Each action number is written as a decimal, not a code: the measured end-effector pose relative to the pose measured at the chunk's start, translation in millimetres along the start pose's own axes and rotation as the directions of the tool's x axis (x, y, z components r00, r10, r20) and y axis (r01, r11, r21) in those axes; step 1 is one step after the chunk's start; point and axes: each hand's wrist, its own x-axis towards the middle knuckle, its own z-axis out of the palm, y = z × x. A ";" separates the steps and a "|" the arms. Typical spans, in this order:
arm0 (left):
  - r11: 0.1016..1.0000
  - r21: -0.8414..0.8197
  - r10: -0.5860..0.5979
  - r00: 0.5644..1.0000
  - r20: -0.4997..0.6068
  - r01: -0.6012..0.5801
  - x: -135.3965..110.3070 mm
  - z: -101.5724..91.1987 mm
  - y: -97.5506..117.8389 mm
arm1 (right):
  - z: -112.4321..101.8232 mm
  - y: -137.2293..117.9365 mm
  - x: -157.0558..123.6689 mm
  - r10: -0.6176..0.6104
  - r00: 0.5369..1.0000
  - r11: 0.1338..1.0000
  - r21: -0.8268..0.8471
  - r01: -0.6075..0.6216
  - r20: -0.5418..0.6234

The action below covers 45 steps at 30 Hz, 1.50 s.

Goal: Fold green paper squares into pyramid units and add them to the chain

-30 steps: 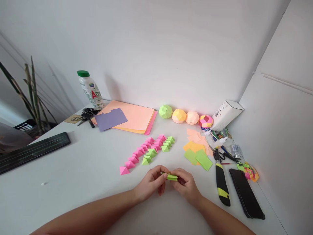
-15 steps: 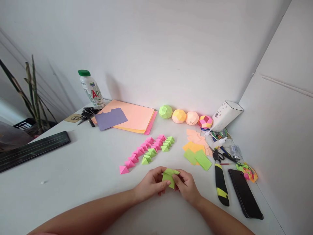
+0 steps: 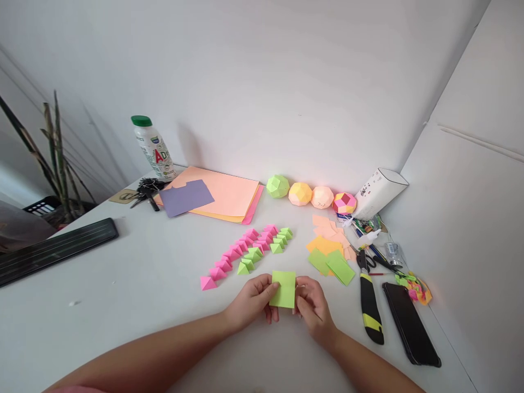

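Note:
A square piece of green paper (image 3: 283, 289) lies between my two hands, spread out with a faint crease across it. My left hand (image 3: 254, 300) pinches its left edge, thumb on top and fingers underneath. At the right edge, my right hand (image 3: 313, 308) holds the paper with curled fingers, their tips partly hidden behind it. Beyond my hands stand rows of folded pink paper pieces (image 3: 233, 252) and folded green paper pieces (image 3: 250, 259). Loose green slips (image 3: 340, 267) lie to the right, beside orange slips (image 3: 325, 244) and peach ones (image 3: 329, 229).
Paper balls (image 3: 300, 194) line the wall. To the right are a utility knife (image 3: 370, 305), a phone (image 3: 411, 325), scissors (image 3: 365, 261), a glue bottle (image 3: 368, 238) and paper scraps (image 3: 415, 287). Coloured sheets (image 3: 229, 191), a purple card (image 3: 186, 199) and a white bottle (image 3: 155, 150) stand back left.
The green paper, folded over at its top half a second ago, is now opened flat. My right thumb has come off its face and the right hand has shifted to its edge.

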 end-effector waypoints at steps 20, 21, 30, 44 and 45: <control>0.998 0.064 0.011 0.996 0.084 -0.017 -2.9 -1.1 -3.2 | 1.5 -6.9 10.6 0.113 0.992 0.990 -0.082 -0.118 -0.062; 0.997 0.074 0.014 0.995 0.097 -0.021 -3.7 -1.1 -2.9 | 1.6 -7.3 11.0 0.124 0.990 0.990 -0.065 -0.128 -0.065; 0.988 0.155 0.003 0.997 0.077 -0.015 -2.2 0.4 -7.2 | 1.9 -1.8 8.1 0.199 0.975 0.979 -0.031 -0.203 -0.098; 0.984 0.176 -0.007 0.998 0.067 -0.005 -1.1 0.8 -8.1 | 3.0 0.8 6.9 0.203 0.974 0.978 -0.021 -0.206 -0.104; 0.985 0.174 -0.004 0.998 0.069 -0.008 -1.0 0.5 -8.5 | 3.2 0.4 6.9 0.202 0.974 0.978 -0.019 -0.205 -0.106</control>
